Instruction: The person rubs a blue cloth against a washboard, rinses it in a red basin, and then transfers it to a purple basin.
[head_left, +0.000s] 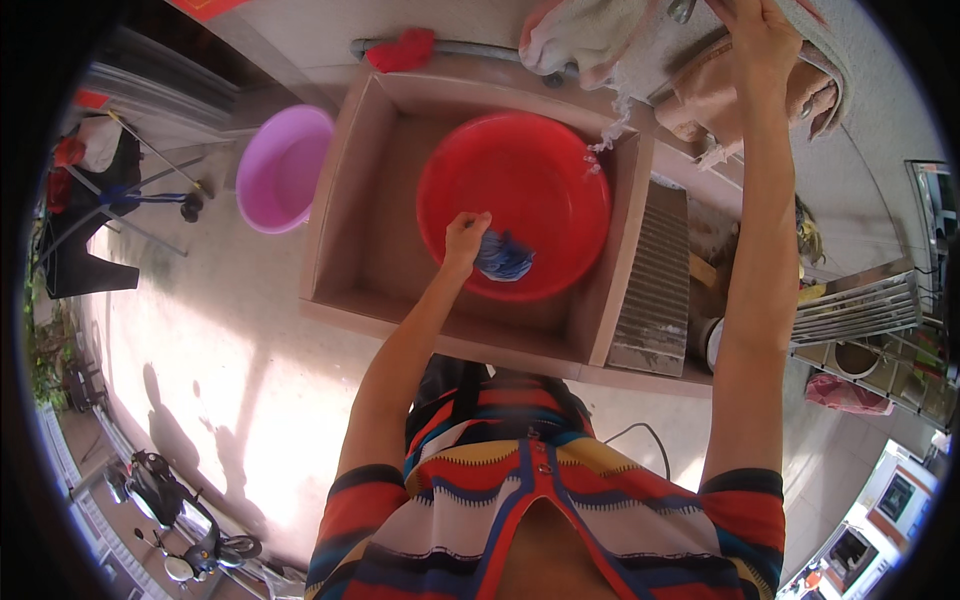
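Note:
My left hand (465, 238) grips a bunched blue cloth (504, 256) with a paler edge. It hangs over the near side of a red plastic basin (517, 180). The basin stands inside a tiled sink (367, 195). A thin stream of water (616, 124) falls at the basin's far right rim; its source is hidden behind a hanging pale towel (574, 45). Raised to the wall at the top edge, my right hand (765, 34) is beside a hanging peach towel (716, 94). Its fingertips are cut off by the frame, so what they touch is unclear.
A ridged washboard slab (654, 281) adjoins the sink on the right. Left of the sink is a purple basin (286, 169). A red cloth (401, 51) lies on a pipe behind. Farther off are a metal rack (862, 307), a folding clothes stand (112, 202) and a motorcycle (202, 551).

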